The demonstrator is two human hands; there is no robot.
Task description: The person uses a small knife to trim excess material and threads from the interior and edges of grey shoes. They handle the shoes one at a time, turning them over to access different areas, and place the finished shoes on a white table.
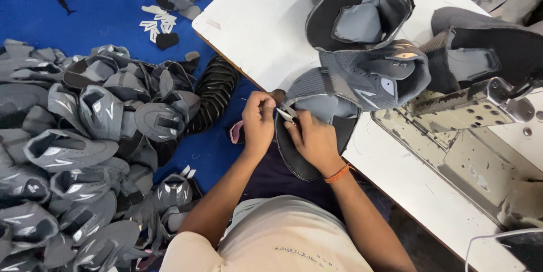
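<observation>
At the centre of the frame, both hands meet over a grey shoe upper (317,113) lying at the near edge of the white desk (254,28). The left hand (257,122) is pinched shut on the upper's edge. The right hand (314,139), an orange band (338,174) at its wrist, is closed in a fingertip grip on a small metal snip (284,114) touching the same edge. More uppers (362,11) lie further up the desk. At right stands a sewing machine (481,108). A pile of uppers (85,153) covers the blue floor (45,6) at left.
</observation>
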